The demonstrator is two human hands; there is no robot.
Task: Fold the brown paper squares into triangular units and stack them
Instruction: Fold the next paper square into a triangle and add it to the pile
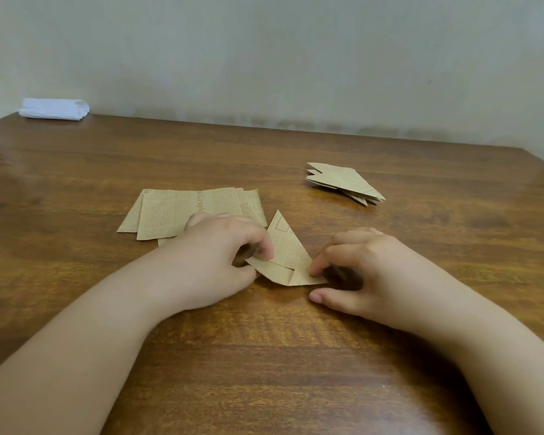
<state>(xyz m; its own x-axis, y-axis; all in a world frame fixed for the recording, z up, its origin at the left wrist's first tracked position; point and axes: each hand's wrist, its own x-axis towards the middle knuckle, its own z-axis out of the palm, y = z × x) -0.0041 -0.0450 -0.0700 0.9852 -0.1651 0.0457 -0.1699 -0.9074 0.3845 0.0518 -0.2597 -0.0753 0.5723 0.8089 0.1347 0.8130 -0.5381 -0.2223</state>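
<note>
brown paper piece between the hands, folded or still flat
Folded: the brown printed paper piece shows overlapping flaps and a triangular outline, held by the left hand and right hand.

A wooden table [76, 171] with a glossy, reddish-brown grain fills most of the view and catches soft reflections on its left side. Behind it stands a plain pale wall [264, 58], grey-green in tone, with darker smudges along its foot where it meets the tabletop. A folded white cloth [54, 108] lies at the table's far left corner, against the wall.
</note>
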